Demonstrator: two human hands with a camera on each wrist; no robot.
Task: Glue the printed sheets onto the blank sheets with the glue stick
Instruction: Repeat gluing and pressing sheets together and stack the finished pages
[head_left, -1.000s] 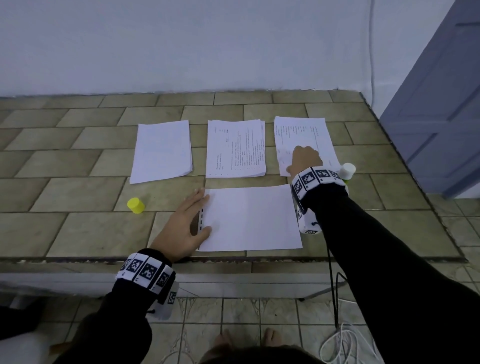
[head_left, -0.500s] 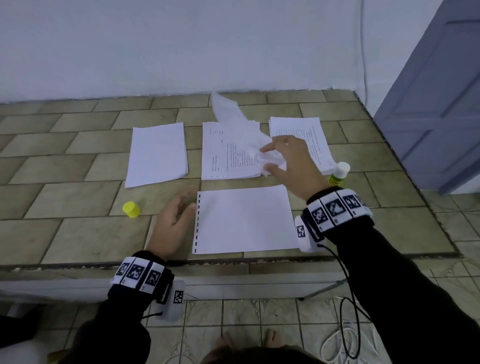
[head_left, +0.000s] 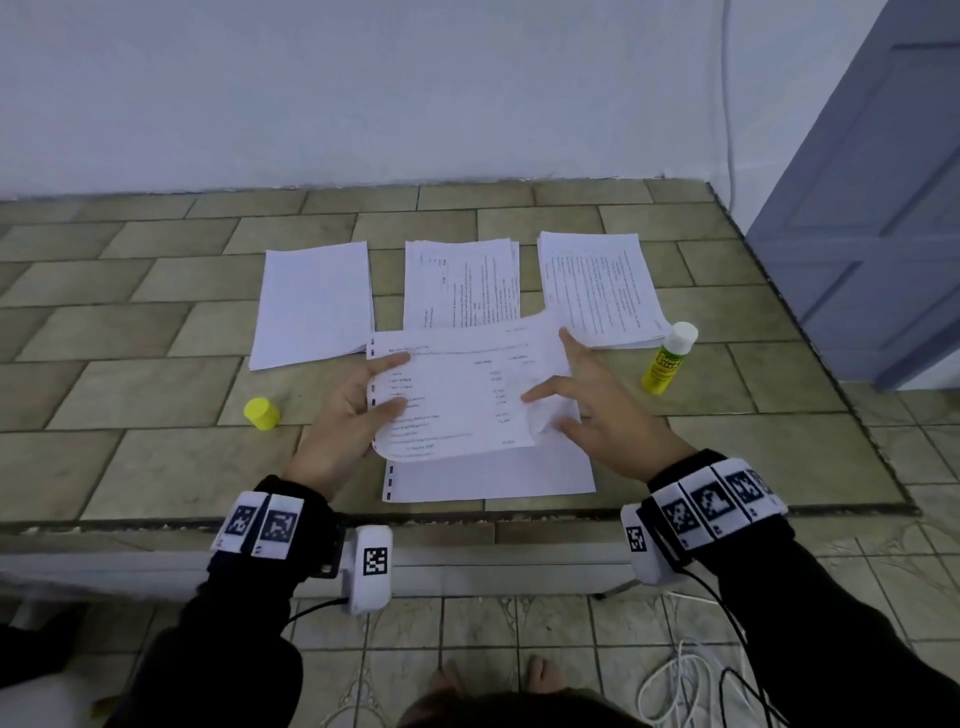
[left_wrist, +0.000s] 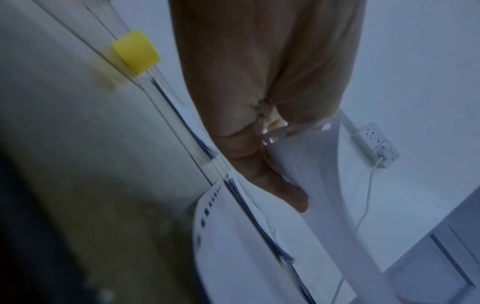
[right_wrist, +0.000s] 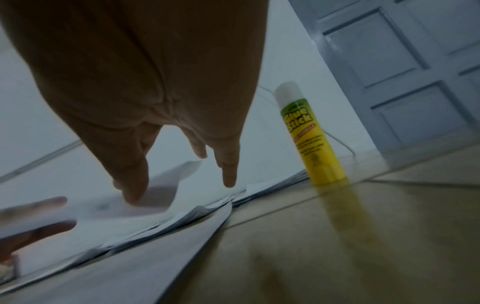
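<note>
I hold one printed sheet (head_left: 457, 395) face up over the blank sheet (head_left: 493, 475) that lies at the near edge of the worktop (head_left: 156, 405). My left hand (head_left: 343, 415) pinches the sheet's left edge, thumb on top and fingers beneath; my right hand (head_left: 597, 415) steadies the right edge with fingers nearly straight, and whether the thumb actually nips the paper I cannot tell. The sheet is curled and not yet flat, its near edge lifted off the blank one.

The glue stick (head_left: 667, 358) stands upright to my right, uncapped, just beside the right-hand pile of printed sheets (head_left: 602, 291); its yellow cap (head_left: 261, 413) lies well apart on the left. (So the glue is ready, though I cannot see whether any has gone on the blank sheet.)

I judge this an early stage: the sheet needs aligning and pressing down. A middle printed pile (head_left: 462, 286) and a blank pile (head_left: 314, 304) at the back look untouched, so plenty is left.
</note>
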